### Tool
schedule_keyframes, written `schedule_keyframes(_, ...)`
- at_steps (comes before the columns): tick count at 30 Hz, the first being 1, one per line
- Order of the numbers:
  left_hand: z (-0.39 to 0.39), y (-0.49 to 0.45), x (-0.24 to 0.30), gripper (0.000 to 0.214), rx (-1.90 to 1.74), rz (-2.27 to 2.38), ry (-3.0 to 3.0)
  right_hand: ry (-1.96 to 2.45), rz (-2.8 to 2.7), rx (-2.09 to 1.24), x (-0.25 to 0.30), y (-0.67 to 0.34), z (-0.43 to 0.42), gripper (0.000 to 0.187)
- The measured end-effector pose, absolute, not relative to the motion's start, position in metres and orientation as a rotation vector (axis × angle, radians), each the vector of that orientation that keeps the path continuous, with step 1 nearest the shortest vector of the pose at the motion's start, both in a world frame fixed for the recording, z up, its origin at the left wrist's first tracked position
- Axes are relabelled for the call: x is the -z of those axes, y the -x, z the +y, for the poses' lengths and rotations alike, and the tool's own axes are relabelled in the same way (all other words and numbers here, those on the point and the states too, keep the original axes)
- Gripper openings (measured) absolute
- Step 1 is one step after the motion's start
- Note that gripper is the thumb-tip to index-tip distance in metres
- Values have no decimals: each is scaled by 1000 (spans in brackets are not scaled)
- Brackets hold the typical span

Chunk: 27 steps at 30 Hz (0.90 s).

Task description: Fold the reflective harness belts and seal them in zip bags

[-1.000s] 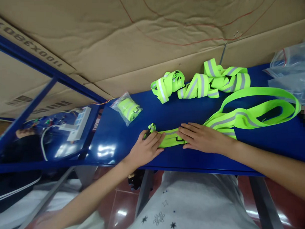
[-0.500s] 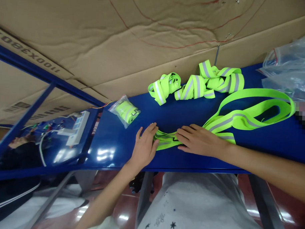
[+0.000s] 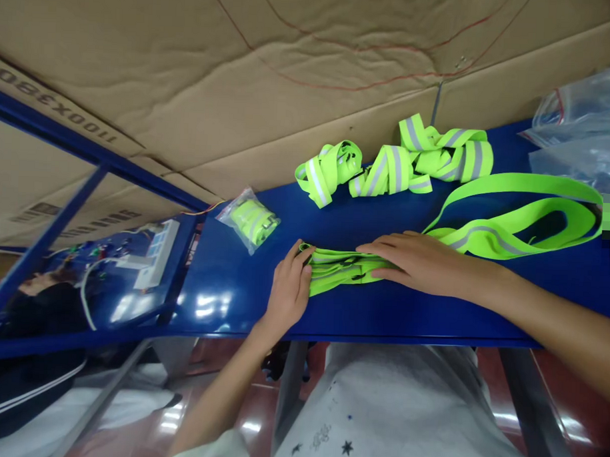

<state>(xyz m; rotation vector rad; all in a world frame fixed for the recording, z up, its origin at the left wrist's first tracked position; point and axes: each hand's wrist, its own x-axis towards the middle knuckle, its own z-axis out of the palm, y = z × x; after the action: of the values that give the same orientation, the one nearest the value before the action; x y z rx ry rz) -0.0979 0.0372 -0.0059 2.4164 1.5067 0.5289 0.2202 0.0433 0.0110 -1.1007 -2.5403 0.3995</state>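
Blue tabletop point(image 3: 243, 273), lime strap point(image 3: 336, 273) — left fingers point(image 3: 287, 264) bent at end, grip unclear — right fingers point(image 3: 387, 247) apart, atop

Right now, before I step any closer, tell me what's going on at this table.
A person is handling a folded yellow-green reflective strap on a blue table. The left hand is at one end of it, and the right hand reaches over the other. A wide strap loop lies beyond the right hand. Behind, bundled straps lie near the cardboard, with a bagged strap off to the left.
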Motion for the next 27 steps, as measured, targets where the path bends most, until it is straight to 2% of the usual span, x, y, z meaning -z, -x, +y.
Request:
schedule_keyframes(3, 40, 96, 10, 48, -545, 1570, -2417, 1193, -2548, -336, -16, -230, 43, 50)
schedule_keyframes(9, 43, 94, 12, 60, -543, 1628, -2313, 1428, -2575, -193, -25, -221, 41, 37)
schedule_keyframes(16, 52, 96, 2, 51, -526, 1623, -2030, 1719, -2422, -571, -41, -223, 49, 34)
schedule_keyframes(21, 60, 100, 5, 54, -582, 1623, -2100, 1582, -2337, -882, -40, -231, 58, 33)
schedule_keyframes(24, 61, 100, 8, 69, -621, 1696, -2069, 1579, -2382, -945, -39, -234, 61, 36)
schedule_keyframes(27, 59, 98, 3, 62, -662, 1732, -2148, 1614, -2445, -874, -42, -238, 61, 39)
